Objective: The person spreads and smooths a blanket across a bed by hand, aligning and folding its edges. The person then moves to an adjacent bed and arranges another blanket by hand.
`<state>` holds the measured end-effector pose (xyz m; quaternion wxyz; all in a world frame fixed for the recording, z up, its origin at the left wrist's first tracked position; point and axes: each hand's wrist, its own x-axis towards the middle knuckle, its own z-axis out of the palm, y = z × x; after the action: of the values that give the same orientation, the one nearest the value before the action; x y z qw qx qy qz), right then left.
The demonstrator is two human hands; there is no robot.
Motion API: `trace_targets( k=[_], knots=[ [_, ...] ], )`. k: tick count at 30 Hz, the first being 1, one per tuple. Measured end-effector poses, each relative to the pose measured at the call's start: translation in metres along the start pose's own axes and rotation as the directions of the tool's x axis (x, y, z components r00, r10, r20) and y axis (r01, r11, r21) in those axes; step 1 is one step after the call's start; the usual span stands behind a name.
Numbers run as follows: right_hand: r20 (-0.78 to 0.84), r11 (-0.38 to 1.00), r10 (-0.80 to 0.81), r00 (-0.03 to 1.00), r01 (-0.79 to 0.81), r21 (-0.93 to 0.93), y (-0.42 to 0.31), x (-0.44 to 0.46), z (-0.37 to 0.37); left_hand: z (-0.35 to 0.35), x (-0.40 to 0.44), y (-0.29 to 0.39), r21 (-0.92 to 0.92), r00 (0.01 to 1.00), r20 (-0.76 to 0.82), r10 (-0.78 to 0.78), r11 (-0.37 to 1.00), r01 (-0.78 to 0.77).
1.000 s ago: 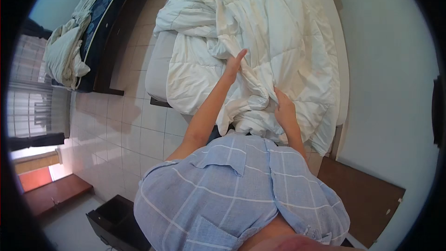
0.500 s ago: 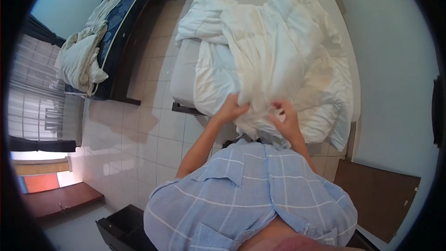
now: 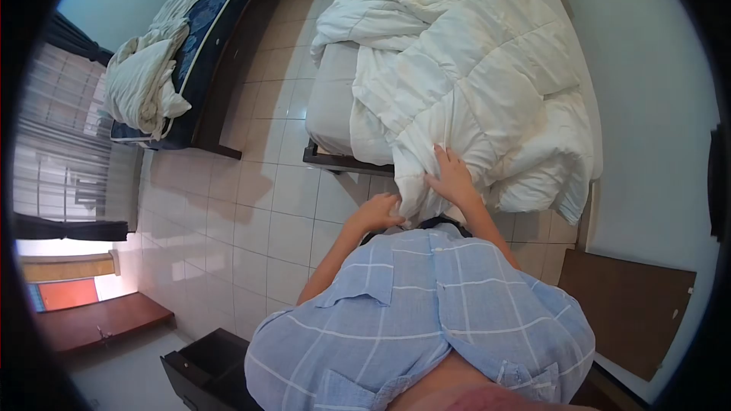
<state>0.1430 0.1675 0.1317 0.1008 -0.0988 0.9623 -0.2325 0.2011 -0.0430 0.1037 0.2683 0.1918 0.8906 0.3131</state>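
A white quilted comforter (image 3: 487, 68) lies rumpled over the foot of a bed with a pale mattress (image 3: 330, 99). One part of it hangs down over the bed's end toward my body. My left hand (image 3: 376, 213) is closed on the hanging edge of the comforter, close to my waist. Just above and to the right, my right hand (image 3: 452, 175) rests on the comforter with its fingers apart. The comforter's lower end is hidden between my hands and my shirt.
At the left stands another bed (image 3: 199, 49) with a blue mattress and bunched white bedding (image 3: 143, 85). An open dark drawer (image 3: 209, 361) is at the lower left. A brown panel (image 3: 628, 308) lies lower right, beside the wall (image 3: 647, 129).
The comforter's near part has been pulled toward my body and spread flatter across the bed. My left hand has moved down to my waist. The view has shifted slightly.
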Motion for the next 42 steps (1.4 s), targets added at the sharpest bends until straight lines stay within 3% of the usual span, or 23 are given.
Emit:
trace_targets(
  k=[1,3,6,7,10,12,15,16,18,19,21,22,23,25,26,27,29,32,34,36,39,40,42],
  knots=[
    [0.012,1.000,-0.019,1.000,0.019,0.004,0.007,-0.003,0.001,-0.004,0.001,-0.009,0.005,1.000,-0.029,0.004,1.000,-0.004],
    [0.071,0.981,-0.057,0.996,0.042,0.191,0.021,-0.011,-0.001,-0.021,0.007,-0.028,0.013,0.996,-0.092,0.002,1.000,-0.001],
    [0.061,0.938,-0.110,0.992,0.083,0.337,0.035,-0.016,-0.004,-0.066,0.035,-0.028,-0.084,0.952,-0.301,-0.060,0.996,0.036],
    [0.044,0.927,-0.125,0.991,0.101,0.361,0.040,-0.014,-0.006,-0.079,0.051,-0.030,-0.106,0.922,-0.385,-0.038,0.994,-0.004],
    [0.205,0.805,-0.052,0.977,-0.080,0.588,0.046,0.000,-0.027,-0.115,0.114,-0.027,-0.133,0.809,-0.587,0.029,0.982,-0.131],
    [0.104,0.808,-0.074,0.992,-0.002,0.589,0.048,0.015,-0.044,-0.133,0.173,-0.034,-0.092,0.745,-0.665,0.057,0.983,-0.157],
    [-0.079,0.811,-0.088,0.993,0.117,0.573,0.050,0.042,-0.080,-0.151,0.252,-0.013,0.154,0.626,-0.780,-0.007,0.967,0.203],
    [-0.142,0.814,-0.091,0.986,0.156,0.560,0.053,0.054,-0.091,-0.146,0.279,-0.015,0.176,0.625,-0.781,-0.009,0.956,0.234],
    [-0.430,0.822,-0.252,0.867,0.426,0.377,0.064,0.086,-0.109,-0.134,0.331,-0.026,0.217,0.620,-0.785,-0.015,0.930,0.297],
    [-0.546,0.805,-0.334,0.768,0.534,0.259,0.066,0.103,-0.121,-0.139,0.338,-0.016,0.161,0.735,-0.671,-0.099,0.948,0.274],
    [-0.526,0.829,-0.385,0.759,0.535,0.165,0.069,0.136,-0.149,-0.140,0.338,0.000,0.034,0.899,-0.369,-0.237,0.963,0.268],
    [-0.524,0.828,-0.420,0.741,0.550,0.114,0.070,0.157,-0.159,-0.131,0.340,-0.005,-0.128,0.940,-0.311,-0.143,0.986,0.108],
    [-0.500,0.842,-0.462,0.732,0.539,0.010,0.071,0.182,-0.167,-0.121,0.339,-0.011,-0.294,0.960,-0.277,-0.040,0.955,-0.045],
    [-0.444,0.862,-0.501,0.743,0.476,-0.175,0.072,0.241,-0.176,-0.098,0.318,-0.008,-0.319,0.924,-0.381,0.015,0.936,-0.146],
    [-0.417,0.868,-0.496,0.761,0.425,-0.258,0.072,0.273,-0.174,-0.097,0.292,0.005,-0.380,0.944,-0.330,0.033,0.910,-0.165],
    [-0.365,0.866,-0.475,0.801,0.352,-0.354,0.070,0.305,-0.172,-0.105,0.260,0.029,-0.441,0.959,-0.279,0.054,0.880,-0.178],
    [-0.264,0.810,-0.407,0.875,0.211,-0.548,0.066,0.357,-0.163,-0.115,0.209,0.074,-0.278,0.975,-0.213,-0.064,0.961,0.002],
    [0.007,0.814,0.038,0.999,-0.027,-0.580,0.075,0.412,-0.153,-0.105,0.159,0.092,-0.248,0.957,-0.202,-0.208,0.956,0.156],
    [0.081,0.918,0.153,0.985,-0.112,-0.380,0.110,0.444,-0.135,-0.110,0.119,0.091,-0.337,0.909,-0.323,-0.264,0.930,0.150],
    [0.128,0.955,0.075,0.989,-0.034,-0.295,0.152,0.471,-0.115,-0.113,0.085,0.083,-0.403,0.823,-0.469,-0.320,0.907,0.123],
    [-0.022,0.979,0.084,0.996,-0.087,-0.183,0.189,0.486,-0.096,-0.117,0.060,0.063,-0.300,0.703,-0.578,-0.414,0.909,0.288],
    [-0.007,0.990,0.135,0.991,-0.134,0.045,0.187,0.480,-0.105,-0.120,0.059,0.060,-0.251,0.675,-0.597,-0.433,0.901,0.355],
    [0.033,0.850,0.235,0.972,-0.221,0.479,0.184,0.469,-0.148,-0.134,0.064,0.064,-0.093,0.638,-0.691,-0.339,0.918,0.386]
  ],
)
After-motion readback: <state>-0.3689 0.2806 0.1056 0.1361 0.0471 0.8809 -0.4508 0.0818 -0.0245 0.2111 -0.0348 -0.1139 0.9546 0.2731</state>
